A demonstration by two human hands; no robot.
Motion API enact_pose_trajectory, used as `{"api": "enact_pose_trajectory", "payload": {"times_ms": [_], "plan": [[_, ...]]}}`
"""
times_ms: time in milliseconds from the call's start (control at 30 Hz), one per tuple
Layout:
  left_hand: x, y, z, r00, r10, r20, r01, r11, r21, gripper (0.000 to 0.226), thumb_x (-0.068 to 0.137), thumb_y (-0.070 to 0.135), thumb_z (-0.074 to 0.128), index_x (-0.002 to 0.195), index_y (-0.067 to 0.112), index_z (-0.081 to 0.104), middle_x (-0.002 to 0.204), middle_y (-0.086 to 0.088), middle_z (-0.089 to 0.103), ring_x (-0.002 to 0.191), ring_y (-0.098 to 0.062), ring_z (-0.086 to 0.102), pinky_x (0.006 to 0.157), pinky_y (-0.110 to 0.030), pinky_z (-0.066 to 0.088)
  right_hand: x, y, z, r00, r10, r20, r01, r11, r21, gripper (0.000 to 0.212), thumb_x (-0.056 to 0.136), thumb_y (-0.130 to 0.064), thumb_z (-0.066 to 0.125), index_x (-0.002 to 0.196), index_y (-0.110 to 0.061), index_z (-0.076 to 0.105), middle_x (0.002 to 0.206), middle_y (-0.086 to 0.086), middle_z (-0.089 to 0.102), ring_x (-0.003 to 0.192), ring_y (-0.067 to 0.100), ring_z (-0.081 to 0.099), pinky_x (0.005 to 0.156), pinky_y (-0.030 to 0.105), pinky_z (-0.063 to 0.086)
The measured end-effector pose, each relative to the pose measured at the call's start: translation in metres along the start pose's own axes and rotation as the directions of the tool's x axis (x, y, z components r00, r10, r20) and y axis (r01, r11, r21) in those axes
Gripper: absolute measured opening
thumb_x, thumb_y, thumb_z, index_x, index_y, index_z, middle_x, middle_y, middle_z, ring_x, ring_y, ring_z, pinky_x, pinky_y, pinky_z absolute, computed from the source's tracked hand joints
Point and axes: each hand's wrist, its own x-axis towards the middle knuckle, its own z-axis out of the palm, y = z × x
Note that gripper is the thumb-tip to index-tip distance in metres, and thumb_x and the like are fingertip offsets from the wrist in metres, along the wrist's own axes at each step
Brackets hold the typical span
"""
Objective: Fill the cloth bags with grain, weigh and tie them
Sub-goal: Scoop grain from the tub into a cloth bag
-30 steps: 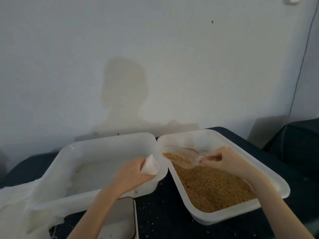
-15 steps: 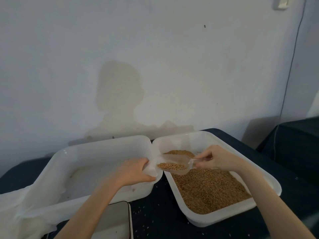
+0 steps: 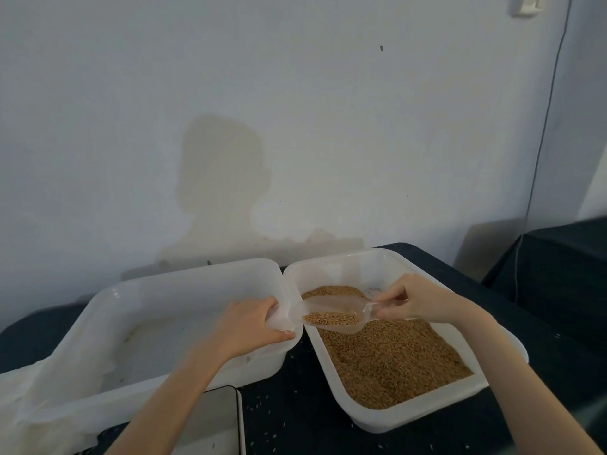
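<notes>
Grain [image 3: 391,359] is heaped in the right tub [image 3: 423,418], piled thicker toward the 6 o'clock end, with bare plastic showing at 12 o'clock. A clear scoop [image 3: 331,315] is held above the tub's near-left corner, part-loaded with grain, mouth aimed to 9 o'clock at the cloth bag [image 3: 279,318]. The scoop is kept roughly level, probably so nothing is spilled before the bag mouth is reached.

The bag is gripped by the left hand [image 3: 249,326] right at the seam where the two tubs meet, at 9 o'clock from the scoop and just beside its lip. It is likely held there so stray kernels are caught by a tub and not the dark table [image 3: 295,415]. Some loose kernels are already scattered on the table at 6 o'clock. The left tub [image 3: 138,303] looks empty of grain; more white cloth [image 3: 19,402] is draped over its 8 o'clock corner. A flat tray-like thing [image 3: 216,418], possibly the scale, is seen at 6 o'clock, partly covered by the left forearm.

Grip: left-hand fingers are curled and pinched on the bag's edge, the mouth apparently kept open, though how wide cannot be told. The scoop handle is pinched by the right hand [image 3: 417,303], thumb and fingers pressed together around it.

Pouring is judged the step in hand; weighing and tying are not yet done.
</notes>
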Motion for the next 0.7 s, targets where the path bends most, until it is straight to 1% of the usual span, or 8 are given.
{"api": "enact_pose_trajectory", "payload": {"times_ms": [100,200,300,367,433,533,633,700], "plan": [[0.001,0.006,0.0,1.0,0.023,-0.005,-0.022,0.998,0.056,0.045,0.069,0.073,0.055,0.087,0.034,0.041,0.08,0.014,0.054,0.076,-0.009,0.052,0.072,-0.029,0.037,0.002,-0.002,0.001,1.0,-0.003,0.007,0.003,1.0,-0.011,0.039,0.072,-0.072,0.064,0.099,-0.046,0.073,0.057,-0.004,0.053,0.049,0.009,0.035,0.048,0.024,0.029],[0.003,0.012,-0.001,0.999,0.039,-0.009,-0.038,0.994,0.105,0.048,0.068,0.074,0.054,0.088,0.033,0.042,0.083,0.012,0.058,0.078,-0.011,0.055,0.08,-0.03,0.042,0.005,-0.005,0.003,0.999,-0.024,0.035,0.024,1.0,-0.009,0.036,0.076,-0.069,0.065,0.101,-0.044,0.073,0.053,-0.008,0.05,0.047,0.008,0.033,0.046,0.023,0.027],[0.005,0.016,-0.001,0.998,0.056,-0.011,-0.053,0.987,0.154,0.051,0.067,0.074,0.055,0.093,0.03,0.049,0.085,0.011,0.06,0.079,-0.011,0.055,0.081,-0.029,0.042,0.006,-0.007,0.005,0.998,-0.031,0.048,0.032,0.999,-0.019,0.033,0.078,-0.066,0.066,0.102,-0.044,0.073,0.053,-0.004,0.048,0.047,0.01,0.031,0.047,0.024,0.026],[0.006,0.017,-0.001,0.998,0.055,-0.009,-0.053,0.984,0.169,0.055,0.067,0.074,0.056,0.101,0.03,0.052,0.09,0.011,0.061,0.083,-0.011,0.054,0.082,-0.029,0.04,0.006,-0.008,0.007,0.998,-0.029,0.063,0.03,0.999,-0.022,0.033,0.078,-0.065,0.066,0.102,-0.044,0.073,0.056,0.002,0.049,0.048,0.012,0.03,0.048,0.027,0.026],[0.006,0.018,-0.001,0.999,0.052,0.0,-0.051,0.985,0.166,0.063,0.067,0.074,0.056,0.113,0.03,0.051,0.097,0.01,0.06,0.087,-0.011,0.052,0.084,-0.029,0.038,0.006,-0.011,0.008,0.996,-0.026,0.083,0.027,1.0,-0.014,0.033,0.079,-0.065,0.065,0.103,-0.043,0.073,0.058,0.007,0.049,0.049,0.014,0.031,0.049,0.029,0.026],[0.003,0.02,0.002,0.998,0.057,-0.012,-0.055,0.99,0.131,0.072,0.068,0.074,0.056,0.125,0.03,0.047,0.099,0.012,0.055,0.087,-0.009,0.045,0.082,-0.027,0.032,0.008,-0.017,0.008,0.996,-0.02,0.082,0.021,1.0,-0.009,0.033,0.078,-0.064,0.066,0.101,-0.041,0.074,0.059,0.007,0.054,0.051,0.018,0.031,0.051,0.033,0.026],[0.0,0.021,0.003,0.998,0.043,-0.039,-0.039,0.995,0.095,0.078,0.07,0.074,0.055,0.132,0.029,0.044,0.108,0.01,0.056,0.097,-0.011,0.05,0.083,-0.027,0.031,0.012,-0.031,0.007,0.998,-0.011,0.056,0.015,0.998,-0.059,0.025,0.079,-0.058,0.067,0.097,-0.042,0.075,0.064,0.003,0.064,0.052,0.015,0.037,0.051,0.031,0.03],[-0.003,0.018,0.001,0.998,0.016,-0.063,-0.013,0.998,0.055,0.076,0.069,0.075,0.056,0.129,0.029,0.046,0.106,0.01,0.057,0.097,-0.012,0.052,0.083,-0.027,0.033,0.015,-0.044,0.006,1.0,0.014,0.028,-0.01,0.992,-0.128,0.021,0.081,-0.053,0.068,0.096,-0.04,0.076,0.074,-0.003,0.072,0.056,0.017,0.052,0.054,0.034,0.04]]}}
